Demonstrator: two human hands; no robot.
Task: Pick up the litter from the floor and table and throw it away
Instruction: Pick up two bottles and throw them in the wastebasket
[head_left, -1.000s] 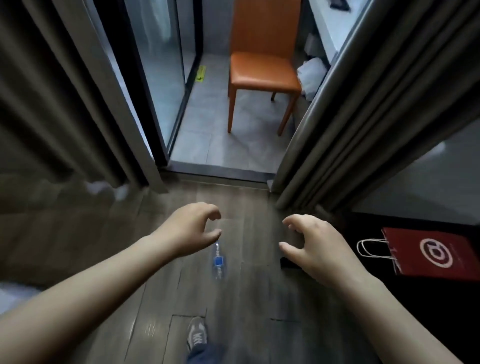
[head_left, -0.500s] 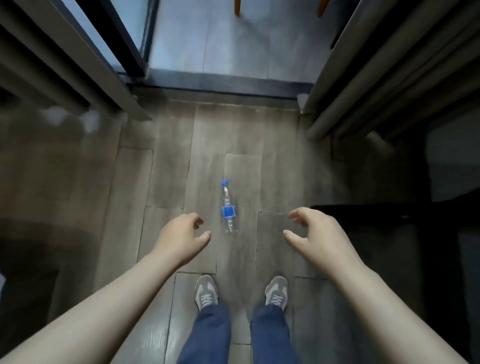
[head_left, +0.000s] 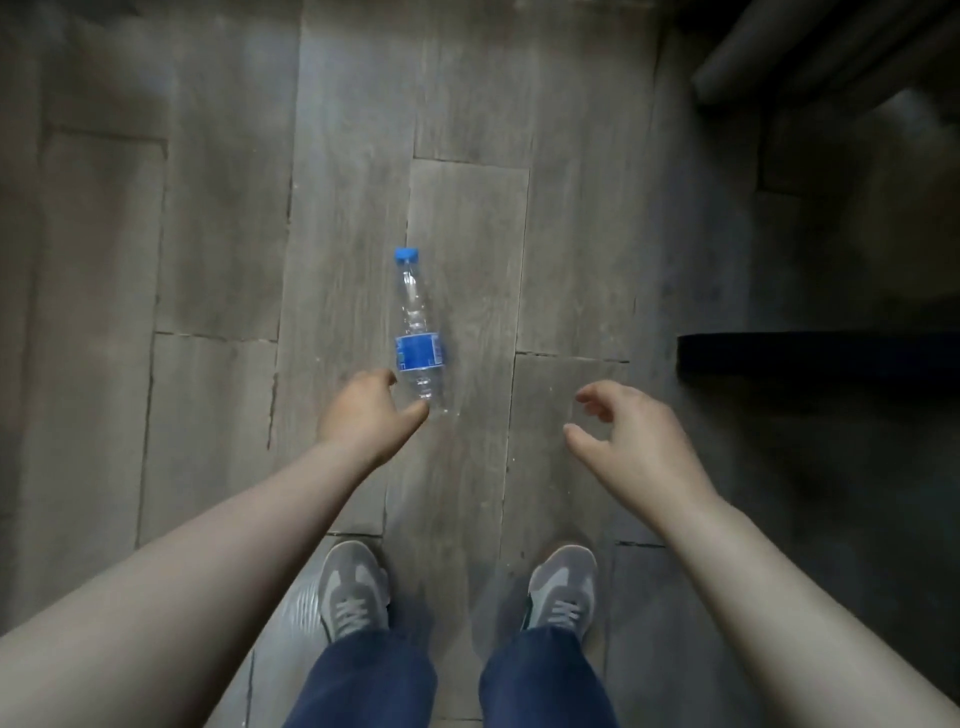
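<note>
A clear plastic bottle with a blue cap and blue label lies on the grey wooden floor, cap pointing away from me. My left hand hovers just left of the bottle's base, fingers loosely curled, thumb near the bottom end, holding nothing. My right hand hangs to the right of the bottle, well apart from it, with relaxed curled fingers and nothing in it.
My two grey sneakers stand on the planks below the hands. A black edge of low furniture juts in from the right. A grey curtain hem shows at the top right.
The view has tilted down from the doorway and chair to the floor. The bottle now lies closer, and my left hand has reached down beside its base.
</note>
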